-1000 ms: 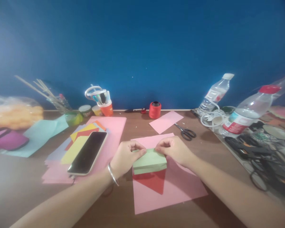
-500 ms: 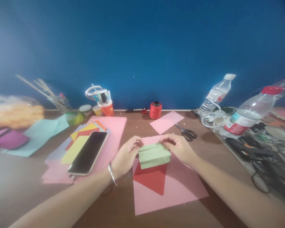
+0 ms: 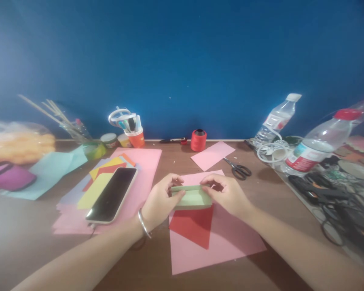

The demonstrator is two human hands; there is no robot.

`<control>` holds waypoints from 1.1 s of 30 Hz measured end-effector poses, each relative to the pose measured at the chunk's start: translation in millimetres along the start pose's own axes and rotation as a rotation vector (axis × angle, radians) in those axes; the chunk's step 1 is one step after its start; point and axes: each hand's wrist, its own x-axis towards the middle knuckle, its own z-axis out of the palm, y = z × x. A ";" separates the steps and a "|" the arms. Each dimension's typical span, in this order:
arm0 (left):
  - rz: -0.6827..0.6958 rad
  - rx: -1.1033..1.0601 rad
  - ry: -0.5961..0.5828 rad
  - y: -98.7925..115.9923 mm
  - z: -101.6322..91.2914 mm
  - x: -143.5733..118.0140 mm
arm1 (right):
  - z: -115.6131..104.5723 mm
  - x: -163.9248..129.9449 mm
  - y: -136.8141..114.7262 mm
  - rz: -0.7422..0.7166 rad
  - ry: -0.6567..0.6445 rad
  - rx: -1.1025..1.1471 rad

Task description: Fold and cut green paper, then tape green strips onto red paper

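Note:
Between my two hands is a folded green paper box (image 3: 194, 199), its hollow inside facing me. My left hand (image 3: 161, 199) pinches the left end, thumb laid over the near part and fingers behind. At the right end my right hand (image 3: 229, 197) grips the far edge between thumb and fingers. Under the box lie a red paper piece (image 3: 195, 228) and a larger pink sheet (image 3: 227, 242). Black-handled scissors (image 3: 241, 171) rest beyond my right hand, close to a small pink paper (image 3: 214, 155).
A phone (image 3: 112, 196) lies on stacked coloured papers (image 3: 148, 161) at left. A red thread spool (image 3: 198, 141) and an orange cup of pens (image 3: 136, 138) stand by the blue wall. Plastic bottles (image 3: 314, 149) and tangled cables (image 3: 342, 206) crowd the right side.
The green paper box has tilted so its hollow inside shows, and it sits slightly further left. My left thumb has come over its near side.

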 end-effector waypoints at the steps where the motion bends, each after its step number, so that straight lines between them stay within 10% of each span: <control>1: -0.004 0.024 -0.011 -0.4 -0.1 -0.1 | 0.5 -0.6 -0.3 -0.013 0.001 -0.005; 33: 0.044 0.006 0.079 6.0 -4.0 -2.4 | -2.5 2.2 -2.4 0.163 -0.021 0.201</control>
